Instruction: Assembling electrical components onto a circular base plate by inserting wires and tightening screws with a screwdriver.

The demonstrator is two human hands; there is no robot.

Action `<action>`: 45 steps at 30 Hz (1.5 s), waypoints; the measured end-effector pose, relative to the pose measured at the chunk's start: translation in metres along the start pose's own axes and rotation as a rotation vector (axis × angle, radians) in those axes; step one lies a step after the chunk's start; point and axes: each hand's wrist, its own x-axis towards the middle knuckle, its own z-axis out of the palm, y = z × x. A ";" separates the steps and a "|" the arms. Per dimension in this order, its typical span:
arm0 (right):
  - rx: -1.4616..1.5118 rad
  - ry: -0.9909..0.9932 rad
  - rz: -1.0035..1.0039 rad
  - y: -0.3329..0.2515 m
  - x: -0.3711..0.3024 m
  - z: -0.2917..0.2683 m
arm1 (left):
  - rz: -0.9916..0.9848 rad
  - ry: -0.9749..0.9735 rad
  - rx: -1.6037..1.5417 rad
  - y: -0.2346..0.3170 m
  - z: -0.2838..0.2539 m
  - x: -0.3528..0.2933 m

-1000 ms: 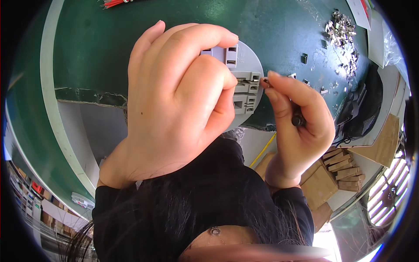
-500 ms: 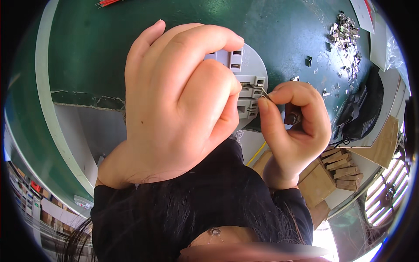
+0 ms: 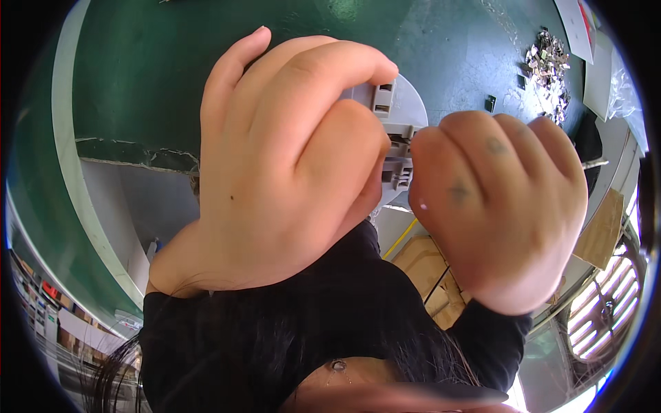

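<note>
My left hand (image 3: 289, 158) is closed on the left side of a grey plastic part (image 3: 410, 103) with a rounded edge and moulded slots. The thumb and index finger curl over the part and cover much of it. At the part's right side, my right hand (image 3: 502, 199) is closed, its back turned up and its knuckles by the slots. Beyond its little finger pokes a thin rod tip (image 3: 596, 164), seemingly from a tool in the fist. The fist hides the tool's handle and whatever the fingertips touch.
Small metal pieces (image 3: 549, 69) lie heaped on the green tabletop (image 3: 447, 41) at the far right, with a loose dark piece (image 3: 490, 103) nearer. A chipped table edge (image 3: 138, 155) runs to the left. Cardboard (image 3: 420, 268) shows below at right.
My right hand has turned from a pinch on a small metal piece, with a dark round handle in the palm, to a fist with its back up. My left hand has shifted slightly right.
</note>
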 end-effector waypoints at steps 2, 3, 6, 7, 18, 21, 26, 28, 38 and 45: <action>0.051 -0.030 0.000 0.003 0.004 -0.004 | -0.002 0.015 0.001 -0.002 0.002 -0.002; 0.097 -0.064 0.008 0.006 0.005 -0.007 | 0.004 0.030 -0.006 -0.001 0.003 -0.003; 0.231 -0.163 0.033 0.011 0.008 -0.016 | 0.003 0.046 -0.016 0.002 0.000 -0.005; 0.275 -0.195 0.044 0.012 0.009 -0.018 | 0.000 0.040 -0.015 0.003 -0.001 -0.005; 0.413 -0.165 0.189 0.014 0.000 -0.007 | 0.015 0.021 0.029 0.009 -0.002 0.002; 0.408 -0.166 0.198 0.013 -0.004 -0.007 | 0.068 -0.093 0.156 0.014 -0.012 0.011; 0.016 0.012 0.118 -0.014 -0.035 0.004 | 0.022 -0.062 0.152 0.016 -0.008 0.014; -0.137 0.025 0.225 -0.026 -0.044 0.013 | 0.016 -0.023 0.090 0.010 -0.001 0.009; 1.817 0.944 0.092 -0.010 -0.036 0.033 | 0.020 0.043 -0.025 0.003 0.004 0.007; 1.740 0.955 0.053 -0.022 -0.027 0.048 | 0.013 0.005 -0.034 0.003 -0.002 0.000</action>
